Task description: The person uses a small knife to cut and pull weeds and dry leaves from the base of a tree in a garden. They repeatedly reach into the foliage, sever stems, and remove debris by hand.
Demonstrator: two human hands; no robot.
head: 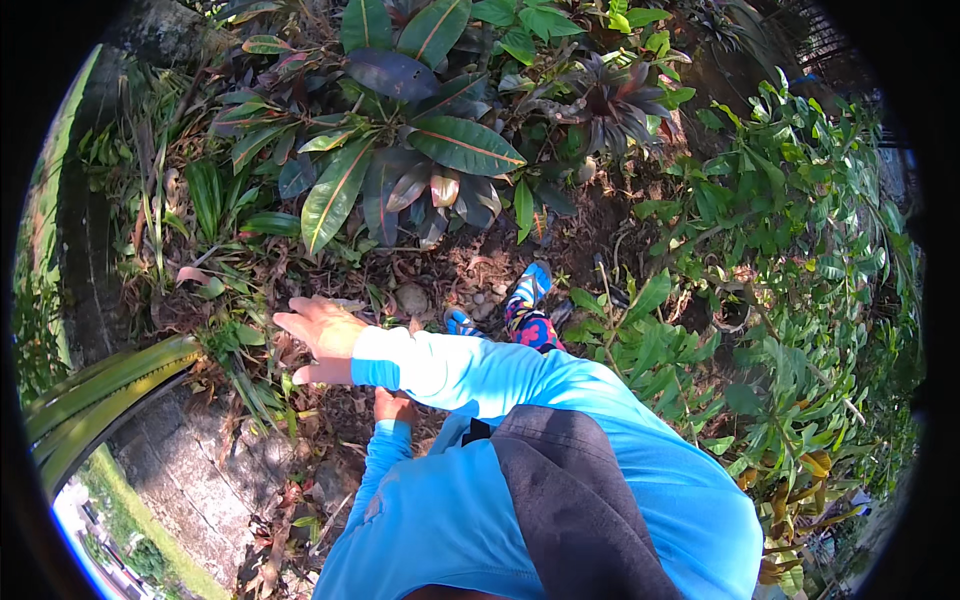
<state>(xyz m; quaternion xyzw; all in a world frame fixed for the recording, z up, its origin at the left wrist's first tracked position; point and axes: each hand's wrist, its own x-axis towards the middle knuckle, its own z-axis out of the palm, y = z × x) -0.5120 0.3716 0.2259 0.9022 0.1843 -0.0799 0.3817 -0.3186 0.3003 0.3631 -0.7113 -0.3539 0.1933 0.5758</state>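
My right hand (pixel 324 339) reaches across to the left above the littered ground, its fingers spread and nothing seen in it. Its light blue sleeve (pixel 465 371) crosses in front of my body. Lower and closer to me is my left hand (pixel 393 407), partly hidden by that sleeve, with fingers curled; whether it holds something cannot be seen. Dry leaves and cut green blades (pixel 251 390) lie beneath the hands. Beyond them grows a broad-leaved croton plant (pixel 465 146) with orange and yellow midribs.
At the left, a thick green stalk with a toothed edge (pixel 120 394) arches over a stone slab (pixel 187 480). Leafy shrubs (pixel 787 225) crowd the right side. My foot in a flip-flop (pixel 534 281) stands near small stones (pixel 480 304). A dark cloth (pixel 577 495) hangs over my shirt.
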